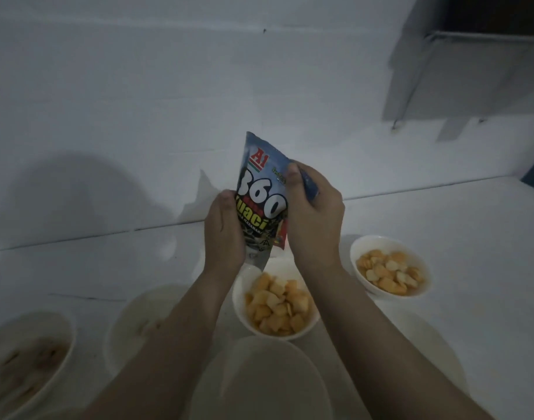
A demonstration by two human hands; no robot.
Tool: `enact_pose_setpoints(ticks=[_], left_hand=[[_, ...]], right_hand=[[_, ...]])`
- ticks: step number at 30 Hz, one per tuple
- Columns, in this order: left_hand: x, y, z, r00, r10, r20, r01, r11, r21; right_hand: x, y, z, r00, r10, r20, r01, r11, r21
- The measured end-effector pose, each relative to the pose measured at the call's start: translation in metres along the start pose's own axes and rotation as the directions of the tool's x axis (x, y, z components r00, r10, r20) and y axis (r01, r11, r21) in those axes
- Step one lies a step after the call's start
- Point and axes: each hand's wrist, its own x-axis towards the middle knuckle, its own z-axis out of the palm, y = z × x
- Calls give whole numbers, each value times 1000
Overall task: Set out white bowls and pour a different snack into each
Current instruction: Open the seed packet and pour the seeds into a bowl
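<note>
Blue foil snack packet [261, 195], printed "360" and "Kuaci", is held upright above the white bench [471, 225] by both hands; the left hand [224, 231] grips its lower left edge, the right hand [312, 213] pinches its upper right edge, thumb on the front; below sit round white bowls, one [274, 301] with yellow-orange pieces, another [391, 266] further right with similar pieces; an empty white bowl [259, 380] lies nearest.
</note>
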Motion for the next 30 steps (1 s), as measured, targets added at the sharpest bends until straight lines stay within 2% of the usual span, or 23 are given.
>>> enact_pose_setpoints(ticks=[5,9,18,22,25,30], left_hand=[[-59,21,27,992,112,61,-115,992,51],[-103,33,67,981,154,118,-157,987,20],[-188,35,197,934,100,342,-101,995,-18],[-218,32,249,868,109,484,-109,994,-28],[-234,15,276,848,81,524,-145,986,83],[-249,-20,294,838,-94,538,-107,938,331]], right_hand=[[-23,-27,-63,998,45,-54,-44,999,26],[-35,-38,-121,991,70,-115,-68,997,21],[-32,-42,-275,973,108,-205,-118,992,-35],[-28,-28,-339,960,153,-234,-166,985,-40],[-31,-6,-372,951,193,-241,-216,973,-75],[-48,32,-398,932,293,-214,-322,939,-119]])
